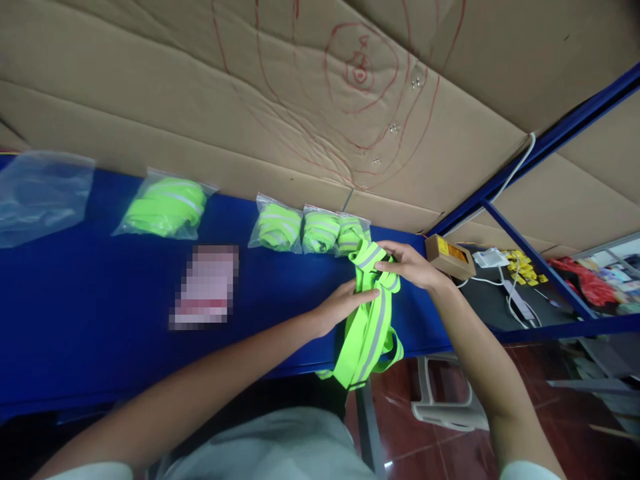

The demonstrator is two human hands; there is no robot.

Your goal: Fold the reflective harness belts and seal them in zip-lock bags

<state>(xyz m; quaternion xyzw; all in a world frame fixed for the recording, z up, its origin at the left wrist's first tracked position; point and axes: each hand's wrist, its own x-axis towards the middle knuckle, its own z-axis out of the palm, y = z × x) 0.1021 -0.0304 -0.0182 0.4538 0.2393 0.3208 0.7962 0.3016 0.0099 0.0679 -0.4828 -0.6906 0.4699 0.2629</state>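
Observation:
A neon-yellow reflective strap [373,327] with grey stripes hangs in loops between my hands, its lower end dropping past the table's front edge. My left hand [340,307] is closed around the middle of the strap, thumb lying across it. Higher up, my right hand [407,263] pinches the strap's bunched upper part, and some of its fingers are hidden behind the loops. Just behind the hands stand several clear zip bags holding rolled straps; the nearest bag [350,233] is partly covered by the held strap. Another bagged strap [170,207] lies farther left.
An empty-looking clear plastic bag [43,197] lies at the far left of the blue table [125,353]. A blurred-out pinkish rectangle [207,287] is on the tabletop. Cardboard [175,87] walls the back. At right are a small cardboard box [450,257], a blue frame post, cables and a plastic stool [447,397].

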